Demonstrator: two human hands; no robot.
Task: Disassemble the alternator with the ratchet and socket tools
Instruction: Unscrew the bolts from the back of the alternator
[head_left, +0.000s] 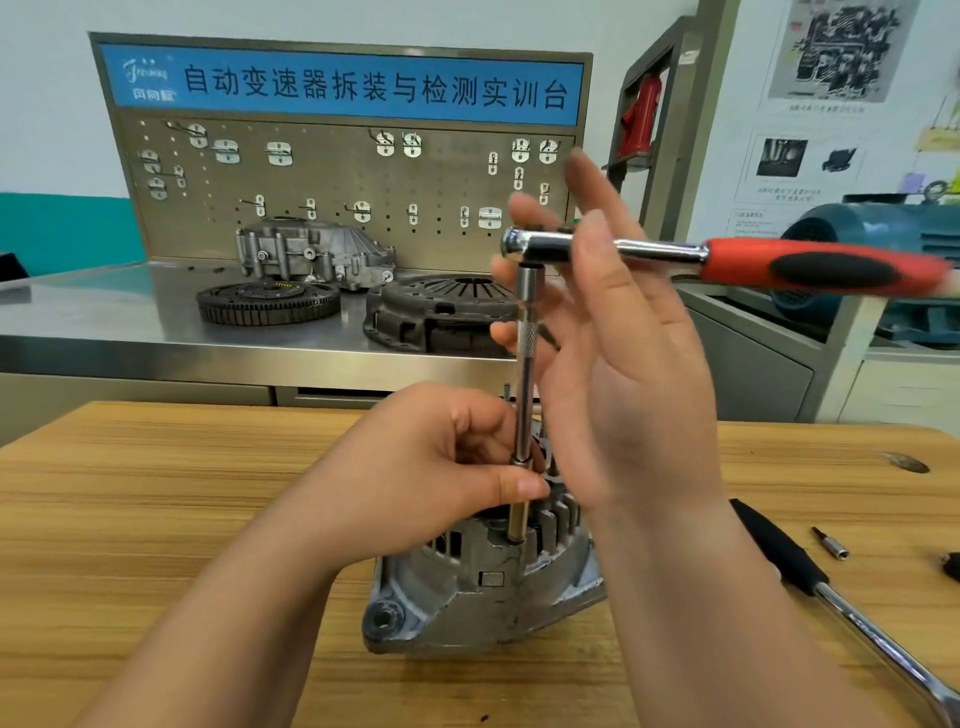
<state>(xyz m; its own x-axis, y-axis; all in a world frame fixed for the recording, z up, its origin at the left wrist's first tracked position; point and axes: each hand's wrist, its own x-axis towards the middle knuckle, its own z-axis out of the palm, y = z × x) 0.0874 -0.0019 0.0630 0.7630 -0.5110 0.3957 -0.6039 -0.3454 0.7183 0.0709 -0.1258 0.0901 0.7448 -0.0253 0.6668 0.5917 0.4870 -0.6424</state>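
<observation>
The grey alternator stands on the wooden table, close in front of me. A chrome extension bar with a socket at its foot rises upright from the alternator's top. My left hand pinches the bar's lower end between thumb and fingers, just above the housing. A ratchet with a red and black handle sits on top of the bar and points right; the handle is blurred. My right hand holds the ratchet at its head, thumb across the front and straight fingers behind.
A second long chrome tool with a black grip lies on the table at the right, with a small bit socket beside it. Behind the table, a steel bench carries a flywheel, a clutch cover and a cast housing.
</observation>
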